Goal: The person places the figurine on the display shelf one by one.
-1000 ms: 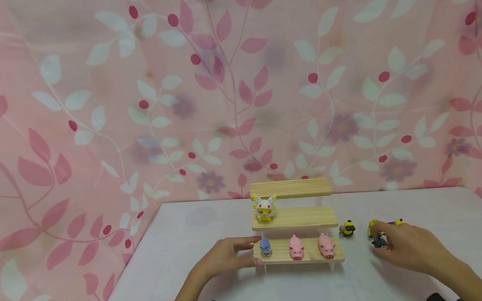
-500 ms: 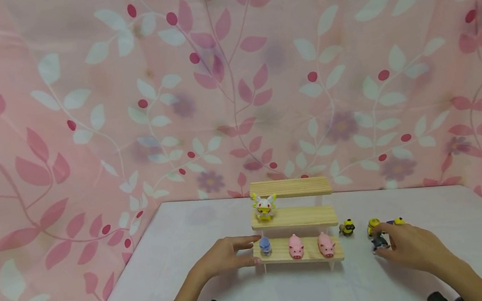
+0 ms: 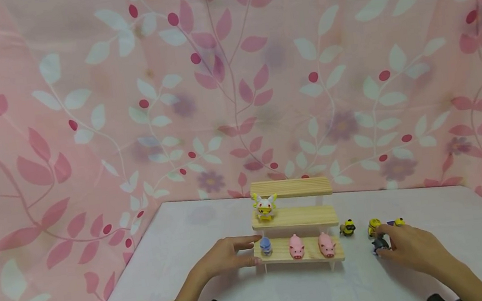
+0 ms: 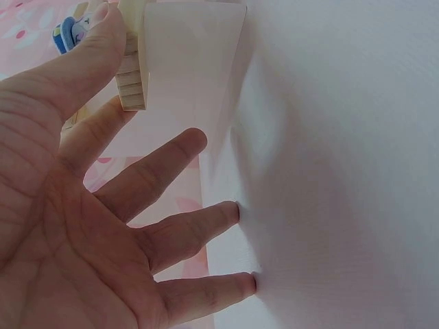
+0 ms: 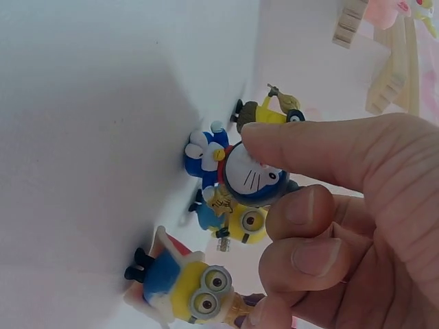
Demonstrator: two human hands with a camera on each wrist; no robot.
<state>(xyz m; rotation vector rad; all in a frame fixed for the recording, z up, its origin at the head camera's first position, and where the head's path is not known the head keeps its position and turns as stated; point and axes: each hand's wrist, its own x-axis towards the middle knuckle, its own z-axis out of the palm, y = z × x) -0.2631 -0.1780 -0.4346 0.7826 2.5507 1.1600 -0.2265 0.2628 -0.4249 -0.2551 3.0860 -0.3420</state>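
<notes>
My left hand [image 3: 224, 259] holds the left end of the wooden display shelf's lowest board [image 3: 308, 257] between thumb and index finger; its other fingers are spread [image 4: 199, 229] toward the table. A small blue-hatted figure [image 3: 265, 247] stands beside those fingertips. Off the shelf's right side, my right hand [image 3: 410, 245] pinches a blue and white Doraemon figure [image 5: 250, 175] by its head, thumb on one side and fingers on the other. The Doraemon's feet are hidden. Close around it stand Minion figures: one with goggles and a cape [image 5: 182, 284], another [image 5: 243, 223] behind the Doraemon.
Two pink pigs [image 3: 296, 247] sit on the lowest board. A yellow figure in a white hood [image 3: 264, 209] stands on the middle board [image 3: 308, 216], below the top board [image 3: 291, 188]. Another Minion [image 3: 347, 228] stands right of the shelf. Floral cloth [image 3: 234, 96] hangs behind the white table.
My right hand has shifted slightly right and toward me with the Doraemon figure, showing more of it and of the Minion behind. The left hand stays put on the shelf.
</notes>
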